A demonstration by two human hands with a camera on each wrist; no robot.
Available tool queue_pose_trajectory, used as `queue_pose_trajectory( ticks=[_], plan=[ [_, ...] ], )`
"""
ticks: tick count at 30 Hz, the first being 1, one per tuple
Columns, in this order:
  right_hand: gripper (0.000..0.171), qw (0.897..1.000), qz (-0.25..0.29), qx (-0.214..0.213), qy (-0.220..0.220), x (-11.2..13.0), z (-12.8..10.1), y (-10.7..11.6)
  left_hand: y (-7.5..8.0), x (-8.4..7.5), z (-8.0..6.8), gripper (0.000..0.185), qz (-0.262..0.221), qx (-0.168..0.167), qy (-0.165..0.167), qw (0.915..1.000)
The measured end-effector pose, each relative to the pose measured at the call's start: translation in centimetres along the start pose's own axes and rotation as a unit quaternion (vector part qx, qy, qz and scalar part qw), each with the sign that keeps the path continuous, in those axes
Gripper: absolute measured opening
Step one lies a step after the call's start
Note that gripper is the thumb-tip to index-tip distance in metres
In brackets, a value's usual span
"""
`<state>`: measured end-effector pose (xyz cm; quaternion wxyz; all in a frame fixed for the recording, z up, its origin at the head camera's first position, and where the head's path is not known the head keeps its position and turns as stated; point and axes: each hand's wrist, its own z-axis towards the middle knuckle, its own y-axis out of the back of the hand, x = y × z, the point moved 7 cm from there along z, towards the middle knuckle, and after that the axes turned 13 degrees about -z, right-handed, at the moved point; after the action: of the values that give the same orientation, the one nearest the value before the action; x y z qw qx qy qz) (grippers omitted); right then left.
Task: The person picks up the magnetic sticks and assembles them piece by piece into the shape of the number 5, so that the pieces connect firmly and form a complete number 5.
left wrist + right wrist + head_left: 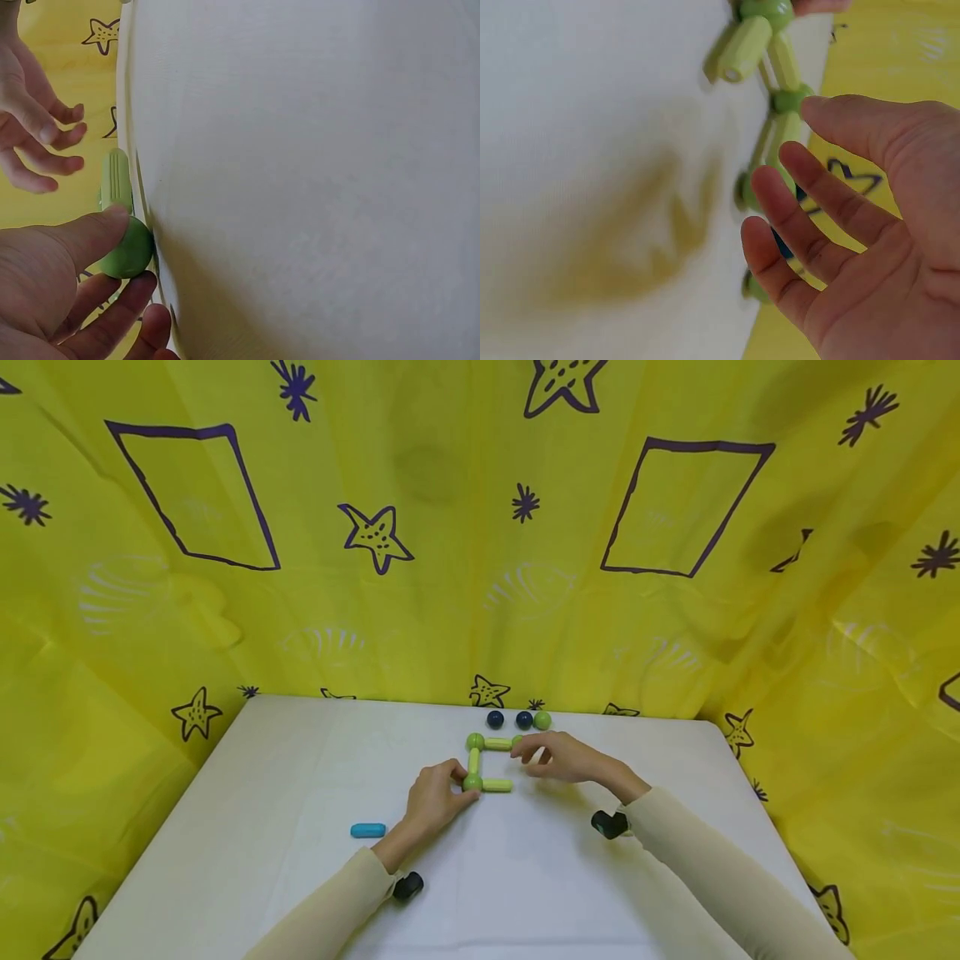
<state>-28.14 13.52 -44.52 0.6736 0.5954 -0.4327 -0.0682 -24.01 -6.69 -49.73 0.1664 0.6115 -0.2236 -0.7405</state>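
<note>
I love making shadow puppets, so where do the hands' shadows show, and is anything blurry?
Right wrist view: a big, soft, yellowish-brown shadow lies on the white table, and the pale green stick with a free end looks slightly fuzzy; left wrist view: another soft shadow spreads beside the left hand; head view: a faint one lies below the right hand.

A curtained-off booth, with yellow starfish-print curtains (450,618) on three sides of a white table (525,885).
</note>
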Motion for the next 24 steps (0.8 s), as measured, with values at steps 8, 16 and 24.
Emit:
queue_pose_trajectory(
  ticks=[8,16,24],
  plan=[
    [0.033,0.996,-0.013,-0.075,-0.038,-2.8,-3.4,3.0,-0.1,0.1,0.0,0.026,-0.004,-0.001,-0.001,1.0000],
    [0.033,0.990,-0.025,-0.122,-0.068,-4.3,-5.3,3.9,-0.1,0.2,0.0,0.027,-0.003,-0.002,-0.001,1.0000],
    [0.040,0.982,-0.006,-0.153,-0.106,-6.0,-4.6,3.3,-0.1,0.2,-0.1,0.026,-0.005,0.000,0.000,1.0000]
  ],
)
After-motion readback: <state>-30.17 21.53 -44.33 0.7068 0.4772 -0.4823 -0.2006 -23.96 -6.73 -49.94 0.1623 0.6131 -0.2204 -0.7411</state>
